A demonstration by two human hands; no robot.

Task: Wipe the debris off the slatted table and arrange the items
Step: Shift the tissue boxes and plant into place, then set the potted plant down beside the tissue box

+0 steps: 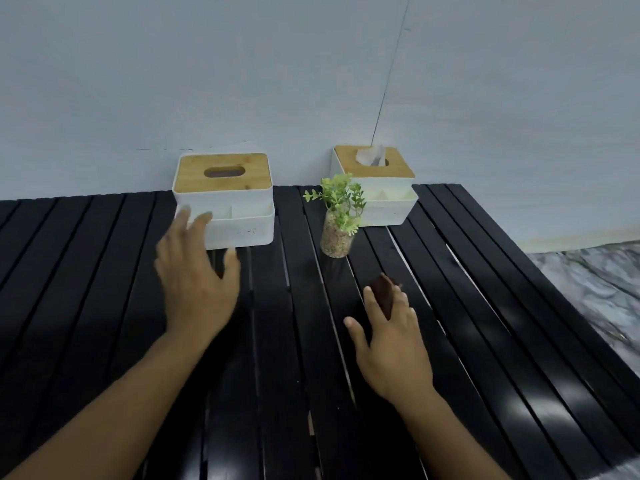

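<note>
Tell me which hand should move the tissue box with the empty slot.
Left. The left hand hangs open just before that tissue box, fingers at its front tray. The right hand is busy holding a brown cloth, farther away.

A black slatted table (485,306) runs across the room, its glossy boards parted by narrow gaps. At its back edge stand two white tissue boxes with wooden lids, one to the left (239,220) and one to the right (388,206), well apart. Between them, slightly forward and nearer the right box, stands a small glass vase (334,237) of pebbles with a green sprig.
</note>
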